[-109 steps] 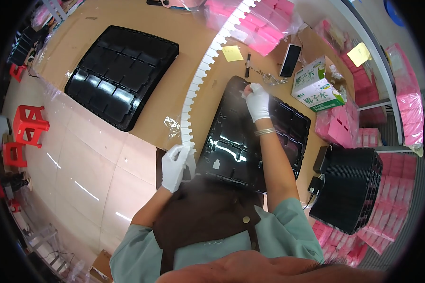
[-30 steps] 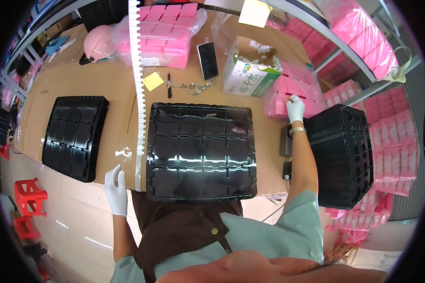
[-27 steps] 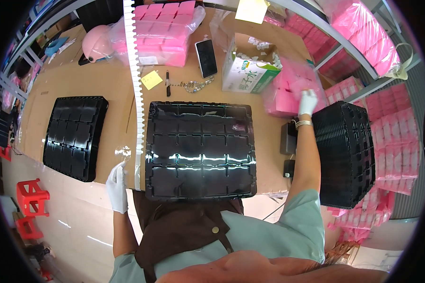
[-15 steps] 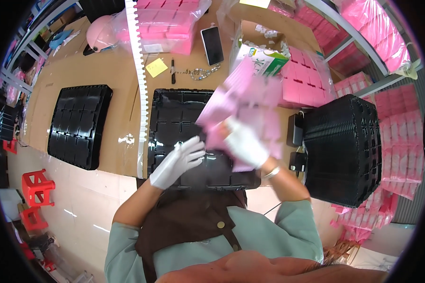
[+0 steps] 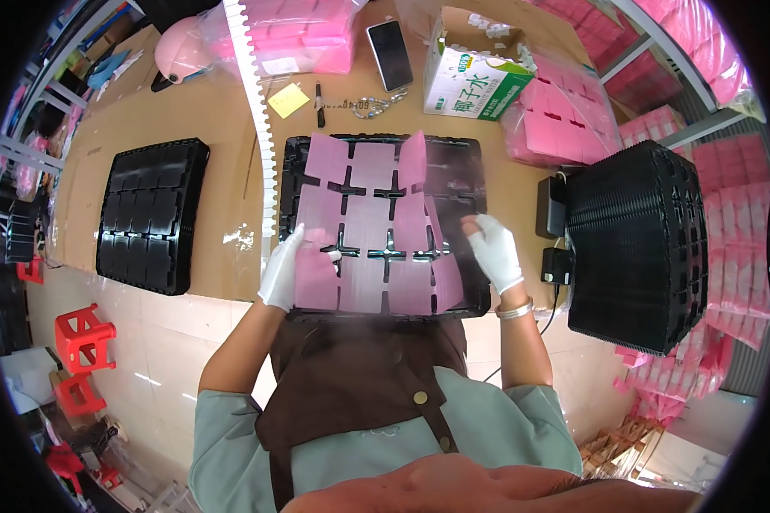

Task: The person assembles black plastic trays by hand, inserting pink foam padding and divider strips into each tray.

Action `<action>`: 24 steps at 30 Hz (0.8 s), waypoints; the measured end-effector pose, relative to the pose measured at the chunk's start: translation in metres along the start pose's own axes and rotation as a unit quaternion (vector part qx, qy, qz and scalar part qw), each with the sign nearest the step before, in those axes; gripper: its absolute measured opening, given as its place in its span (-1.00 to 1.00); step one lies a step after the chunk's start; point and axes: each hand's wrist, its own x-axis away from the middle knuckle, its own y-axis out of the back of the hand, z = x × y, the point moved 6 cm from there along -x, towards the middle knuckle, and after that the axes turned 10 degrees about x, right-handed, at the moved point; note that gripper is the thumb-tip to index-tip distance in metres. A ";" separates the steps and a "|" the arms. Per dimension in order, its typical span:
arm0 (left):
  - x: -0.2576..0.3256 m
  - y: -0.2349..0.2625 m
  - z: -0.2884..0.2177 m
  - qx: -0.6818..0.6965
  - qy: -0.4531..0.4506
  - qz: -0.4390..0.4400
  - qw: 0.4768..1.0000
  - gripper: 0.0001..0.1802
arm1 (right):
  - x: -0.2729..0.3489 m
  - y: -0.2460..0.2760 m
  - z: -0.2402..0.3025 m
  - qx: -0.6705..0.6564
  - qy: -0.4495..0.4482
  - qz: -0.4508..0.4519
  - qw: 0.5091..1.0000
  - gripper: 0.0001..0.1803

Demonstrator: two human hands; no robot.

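A thin pink foam sheet (image 5: 367, 222) with cross-shaped cutouts lies over a black plastic tray (image 5: 458, 184). Black ribs show through its openings, and flaps along its right side stand up. My left hand (image 5: 281, 272), in a white glove, is at the sheet's lower left edge; part of its fingers goes behind the pink foam, closed on that edge. My white-gloved right hand (image 5: 494, 251) hovers by the tray's right rim with loosely bent fingers, holding nothing. Bare fingertips show on it.
Another black tray (image 5: 150, 214) lies left of a white toothed strip (image 5: 257, 94). At right stand a tall stack of black trays (image 5: 637, 248) and two small black boxes (image 5: 553, 208). Behind are a carton (image 5: 470, 81), a phone (image 5: 389, 56), a pen (image 5: 319, 104) and bagged pink foam (image 5: 560, 111).
The pink sheet, lifted and blurred in my right hand before, now lies spread over the tray. My left hand moved to its left edge; my right hand let go and moved right.
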 end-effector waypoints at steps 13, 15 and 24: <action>0.027 0.032 -0.023 -0.264 -0.181 -0.104 0.942 -0.77 | -0.003 -0.046 0.045 0.144 -0.069 0.093 0.983 -0.50; 0.029 0.034 -0.023 -0.256 -0.191 -0.114 0.941 -0.78 | -0.001 -0.049 0.044 0.154 -0.070 0.099 0.981 -0.49; 0.029 0.006 -0.033 -0.286 -0.256 -0.114 0.916 -0.79 | 0.004 0.031 0.050 -0.241 -0.010 -0.235 0.942 -0.66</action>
